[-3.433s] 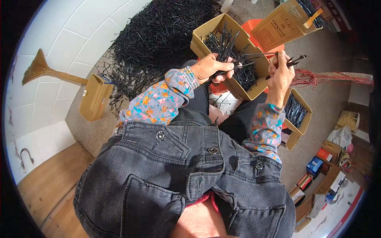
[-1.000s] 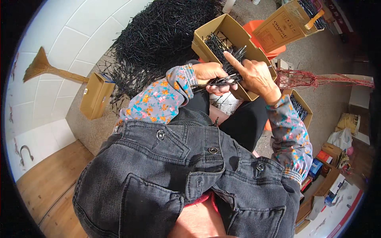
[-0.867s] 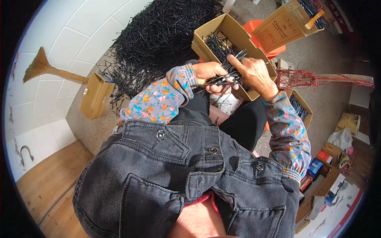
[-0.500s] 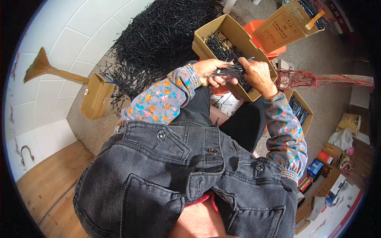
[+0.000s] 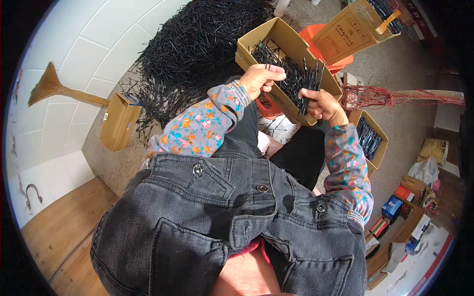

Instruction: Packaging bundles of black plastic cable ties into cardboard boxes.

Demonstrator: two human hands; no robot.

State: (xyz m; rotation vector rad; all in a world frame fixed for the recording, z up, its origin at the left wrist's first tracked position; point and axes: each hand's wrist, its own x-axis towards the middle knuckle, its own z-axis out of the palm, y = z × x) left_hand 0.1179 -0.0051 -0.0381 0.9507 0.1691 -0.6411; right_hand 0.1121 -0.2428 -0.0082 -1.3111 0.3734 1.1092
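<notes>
My right hand (image 5: 324,106) grips a bundle of thin black sticks (image 5: 310,79) between thumb and fingers, with their ends fanning upward. The bundle is over the near right part of an open cardboard box (image 5: 254,38), which holds many more loose black sticks (image 5: 270,53). To the left, over the box's near edge, my left hand (image 5: 262,80) is closed with its fingers curled. A small dark bit shows at its knuckles, but I cannot make out what it holds. The two hands are apart.
A large heap of black sticks (image 5: 197,54) lies at the far left. Around me are a smaller stick box (image 5: 377,158), a tilted carton (image 5: 340,37) in an orange basin (image 5: 308,33), red twisted strands (image 5: 375,97), a broom (image 5: 54,86) and a cardboard box (image 5: 116,126).
Both hands were together around the sticks; now they have parted. The bundle stays in my right hand, upright and fanned, while my left hand has let go of it and moved slightly up.
</notes>
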